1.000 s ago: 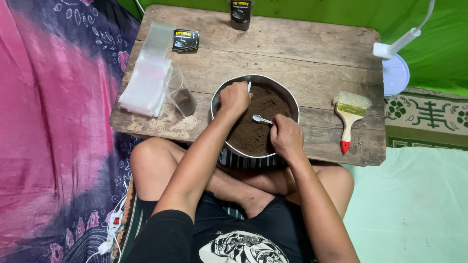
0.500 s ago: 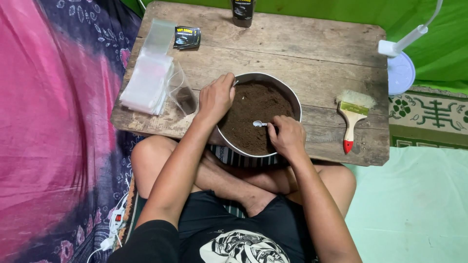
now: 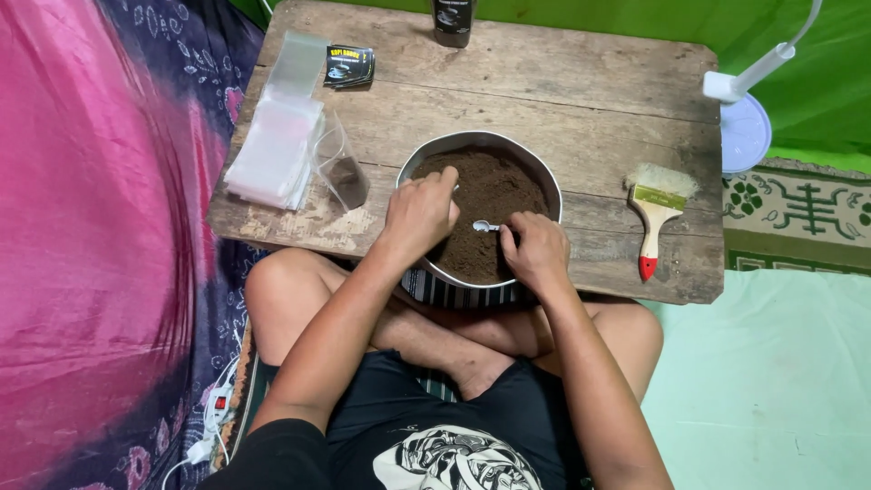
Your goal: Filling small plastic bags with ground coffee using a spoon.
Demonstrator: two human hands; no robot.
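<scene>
A round metal bowl (image 3: 531,168) of brown powder (image 3: 490,191) sits at the near edge of a worn wooden table (image 3: 581,82). My left hand (image 3: 419,213) hovers over the bowl's left side with its fingers curled; a pale sliver that looks like a small clear pouch shows at the fingertips. My right hand (image 3: 537,249) rests on the bowl's near rim and pinches the handle of a small white spoon (image 3: 484,226), whose head points left just above the powder. My crossed legs are under the table.
On the table's left lie a stack of clear plastic pouches (image 3: 272,150), an open pouch with some powder (image 3: 343,172) and a black sachet (image 3: 349,65). A dark jar (image 3: 452,18) stands at the back. A paintbrush (image 3: 655,213) and a white lamp base (image 3: 746,127) are at the right.
My left hand has come from the bowl's far rim down to its near left side. The right hand and spoon stay near the front rim.
</scene>
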